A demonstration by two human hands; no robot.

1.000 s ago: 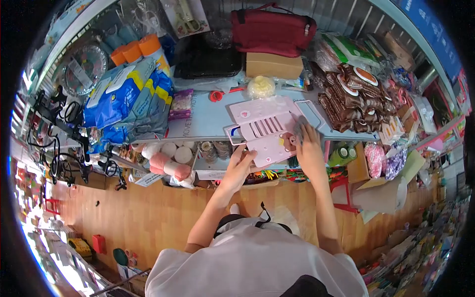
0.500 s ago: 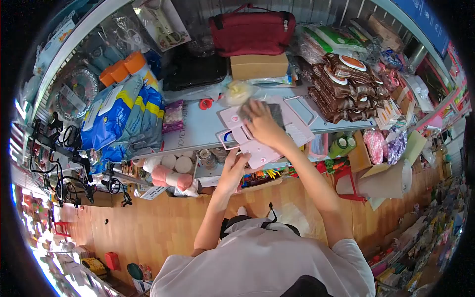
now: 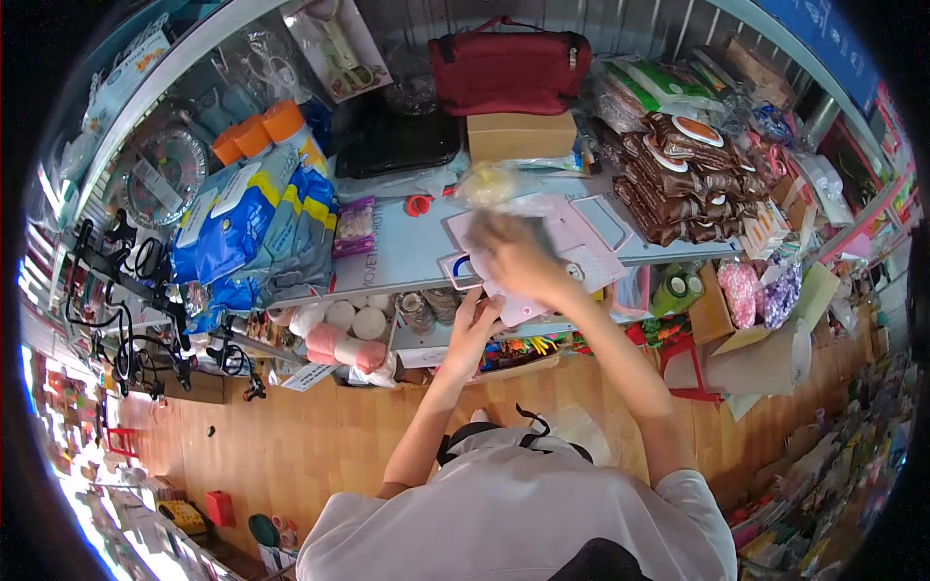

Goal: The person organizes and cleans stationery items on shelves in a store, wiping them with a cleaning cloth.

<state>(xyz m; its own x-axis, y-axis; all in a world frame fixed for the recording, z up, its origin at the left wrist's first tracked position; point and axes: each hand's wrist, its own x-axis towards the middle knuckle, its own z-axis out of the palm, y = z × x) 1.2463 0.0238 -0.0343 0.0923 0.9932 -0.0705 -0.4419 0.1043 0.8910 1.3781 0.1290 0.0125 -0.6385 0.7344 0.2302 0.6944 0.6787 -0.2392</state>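
A pink folding case [image 3: 520,308] with heart stickers and carry handles lies opened out on the shelf in front of me. My right hand [image 3: 526,263] is smeared by motion over its middle, with a dark grey cloth [image 3: 540,232] under the fingers. At the near edge, my left hand [image 3: 473,329] grips the case between thumb and fingers. Just behind it sits a blurred clear bag with something pale yellow inside [image 3: 487,184]. To the left is a small red ring [image 3: 418,204], like a tape roll.
Blue wipe packs [image 3: 237,228] and a purple packet [image 3: 355,228] stand on the left. Stacked brown packs [image 3: 683,184] are on the right. Behind are a cardboard box [image 3: 521,137] and a dark red bag [image 3: 509,73]. Pink yarn [image 3: 344,349] lies on the lower shelf.
The whole view has shifted slightly, so the shelf appears a little to the right. My right hand has moved slightly with the cloth over the case; the left keeps its grip.
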